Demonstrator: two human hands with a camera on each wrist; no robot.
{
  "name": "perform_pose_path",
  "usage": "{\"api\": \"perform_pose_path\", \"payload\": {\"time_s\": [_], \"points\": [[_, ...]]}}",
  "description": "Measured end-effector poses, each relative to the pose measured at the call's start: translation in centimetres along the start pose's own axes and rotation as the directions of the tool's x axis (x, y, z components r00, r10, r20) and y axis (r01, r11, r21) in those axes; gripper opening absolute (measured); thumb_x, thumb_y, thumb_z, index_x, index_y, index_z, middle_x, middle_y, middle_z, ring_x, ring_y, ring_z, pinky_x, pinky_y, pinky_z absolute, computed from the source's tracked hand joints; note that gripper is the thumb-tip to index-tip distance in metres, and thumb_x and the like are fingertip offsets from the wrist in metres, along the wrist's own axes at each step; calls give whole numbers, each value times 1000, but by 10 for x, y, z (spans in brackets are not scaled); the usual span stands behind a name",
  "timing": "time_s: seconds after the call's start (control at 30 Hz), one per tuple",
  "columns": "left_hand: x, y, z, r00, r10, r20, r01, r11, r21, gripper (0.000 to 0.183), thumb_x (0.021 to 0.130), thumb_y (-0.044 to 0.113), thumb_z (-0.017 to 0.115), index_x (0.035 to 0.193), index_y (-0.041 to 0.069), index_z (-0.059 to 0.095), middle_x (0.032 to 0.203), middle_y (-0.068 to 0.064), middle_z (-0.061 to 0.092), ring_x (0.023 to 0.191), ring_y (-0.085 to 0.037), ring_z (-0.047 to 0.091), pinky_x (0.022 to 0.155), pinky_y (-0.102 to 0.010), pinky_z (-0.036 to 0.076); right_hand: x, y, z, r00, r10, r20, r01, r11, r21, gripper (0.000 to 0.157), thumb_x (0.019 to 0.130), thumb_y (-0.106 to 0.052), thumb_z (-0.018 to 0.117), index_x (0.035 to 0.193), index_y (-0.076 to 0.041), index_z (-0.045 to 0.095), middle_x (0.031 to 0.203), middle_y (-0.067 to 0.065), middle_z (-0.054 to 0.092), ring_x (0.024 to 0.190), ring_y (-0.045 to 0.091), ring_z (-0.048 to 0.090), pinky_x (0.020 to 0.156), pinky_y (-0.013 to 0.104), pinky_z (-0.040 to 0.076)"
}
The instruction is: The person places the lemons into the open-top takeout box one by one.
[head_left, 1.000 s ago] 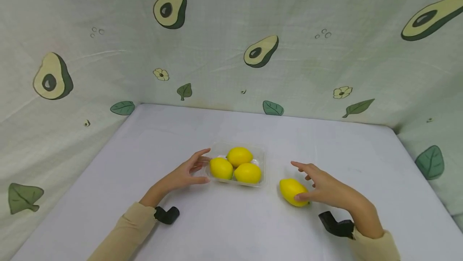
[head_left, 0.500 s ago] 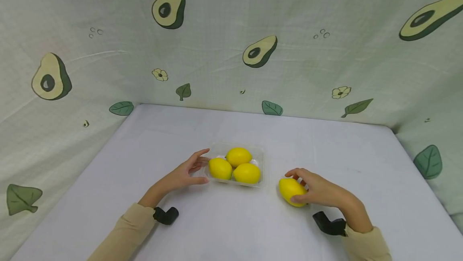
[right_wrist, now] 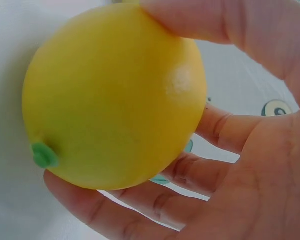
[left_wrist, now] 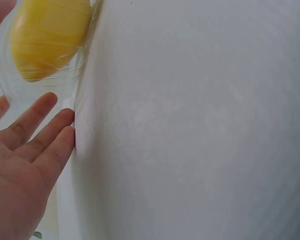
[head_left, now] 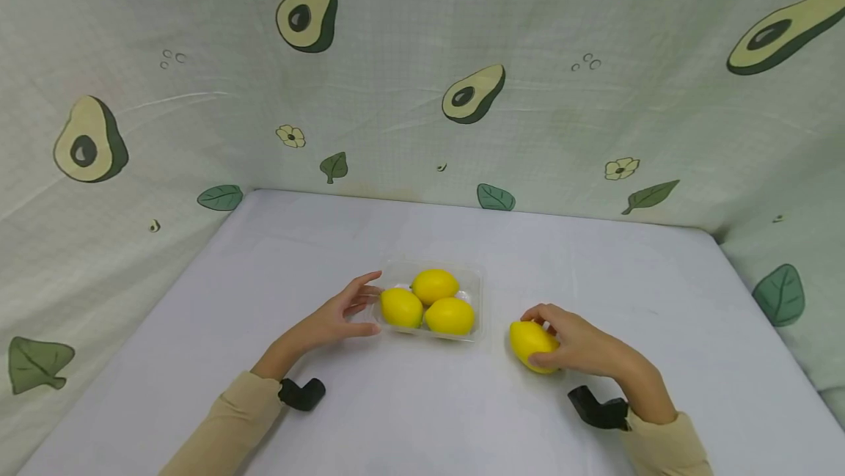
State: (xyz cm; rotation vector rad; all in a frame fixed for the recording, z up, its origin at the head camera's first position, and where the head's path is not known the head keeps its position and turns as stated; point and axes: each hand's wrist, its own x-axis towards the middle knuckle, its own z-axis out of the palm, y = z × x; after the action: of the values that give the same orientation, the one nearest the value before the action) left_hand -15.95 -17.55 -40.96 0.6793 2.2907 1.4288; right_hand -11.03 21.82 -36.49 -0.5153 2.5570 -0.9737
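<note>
A clear plastic tray [head_left: 477, 315] near the middle of the table holds three yellow lemons, among them a front one [head_left: 450, 316]. At the tray's left side is my left hand [head_left: 339, 315], its fingers spread and fairly straight; in the left wrist view the fingertips [left_wrist: 65, 116] are right at the tray's wall. Right of the tray, my right hand [head_left: 581, 344] grips a single lemon [head_left: 528, 344] between thumb and curled fingers. Seen from the right wrist, this lemon [right_wrist: 115, 100] has a green stem nub [right_wrist: 43, 155] at one end.
The table [head_left: 409, 403] wears a white cover. Behind it and at both sides hangs a pale green cloth [head_left: 383, 58] printed with avocados and leaves. Black wrist mounts [head_left: 302, 394] stick out below both hands.
My right hand has come down and in to the left, its fingers curling round the lone lemon, which is now slightly raised. The left hand and tray stay put.
</note>
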Motion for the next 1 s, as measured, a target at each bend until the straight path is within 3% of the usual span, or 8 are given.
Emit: {"api": "perform_pose_path", "payload": {"time_s": [0.2, 0.5, 1.0], "points": [[-1, 2, 0, 1000, -4, -5, 4, 1000, 6, 87, 82, 20, 72, 149, 15, 16, 142, -15, 38, 131, -35, 36, 112, -51, 27, 5, -5, 1, 999, -24, -47, 22, 999, -38, 49, 75, -22, 73, 116, -6, 52, 112, 5, 55, 94, 21, 49, 79, 35, 48], [-2, 1, -2, 1000, 2, -2, -2, 1000, 0, 87, 82, 22, 72, 149, 16, 16, 142, -14, 37, 132, -34, 36, 112, -50, 26, 13, -13, 0, 983, -110, -146, 98, 991, -86, 51, 77, -21, 74, 120, -6, 51, 117, 7, 55, 96, 20, 49, 75, 26, 49], [-1, 0, -1, 1000, -3, 3, 3, 1000, -1, 87, 82, 19, 72, 148, 13, 15, 143, -18, 36, 132, -37, 34, 112, -52, 26, 32, -31, 2, 946, -224, -235, 221, 974, -41, 51, 81, -23, 72, 124, -10, 48, 122, 5, 54, 100, 19, 50, 81, 27, 51]]}}
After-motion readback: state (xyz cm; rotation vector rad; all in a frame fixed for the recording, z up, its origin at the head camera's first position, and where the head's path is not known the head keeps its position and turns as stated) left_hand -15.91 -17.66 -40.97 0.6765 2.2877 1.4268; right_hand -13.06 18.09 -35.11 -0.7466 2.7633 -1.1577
